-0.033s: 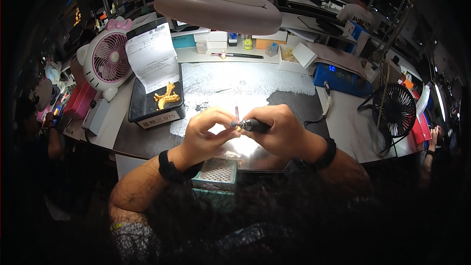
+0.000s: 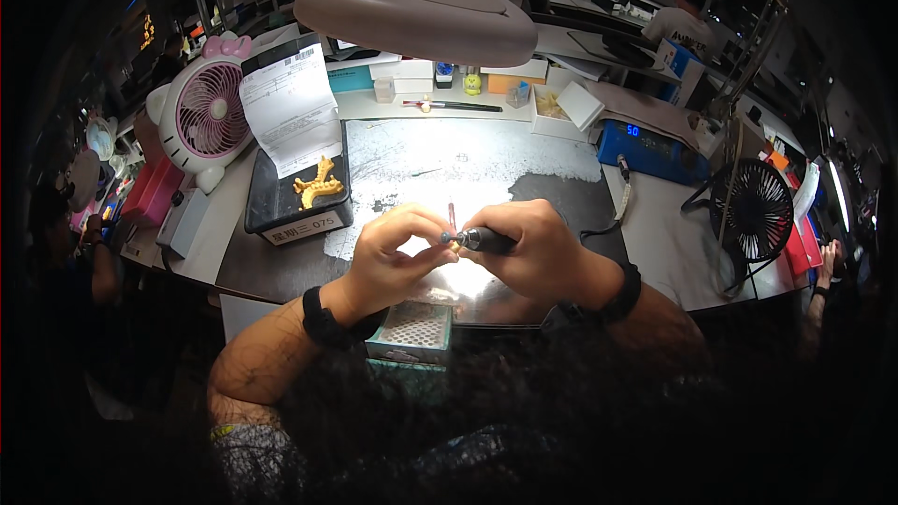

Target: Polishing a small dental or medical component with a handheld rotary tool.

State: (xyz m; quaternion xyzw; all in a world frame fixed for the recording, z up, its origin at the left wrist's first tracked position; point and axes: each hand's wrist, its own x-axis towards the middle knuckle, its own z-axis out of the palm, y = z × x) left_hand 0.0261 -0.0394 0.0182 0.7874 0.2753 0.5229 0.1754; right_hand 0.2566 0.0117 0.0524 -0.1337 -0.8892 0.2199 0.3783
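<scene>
Over the lit middle of the bench, my two hands almost meet at the fingertips. My right hand (image 2: 535,241) is closed round a black rotary handpiece (image 2: 490,240), whose metal nose points left. A small grey-blue tip (image 2: 446,237) shows at that nose, against the left fingertips. My left hand (image 2: 398,245) pinches a small yellowish piece (image 2: 456,246), mostly hidden by fingers; its exact kind cannot be made out. Just beyond the fingertips a thin reddish-brown stick (image 2: 452,215) stands out; what it belongs to is unclear.
Left, a black tray (image 2: 297,215) holds yellow dental models (image 2: 319,189) and a paper slip (image 2: 292,117). A pink-white fan (image 2: 215,110) stands beyond. Overhead hangs a lamp (image 2: 412,14). Right are a blue control unit (image 2: 645,151) and a black fan (image 2: 751,209). A perforated box (image 2: 412,329) sits below my hands.
</scene>
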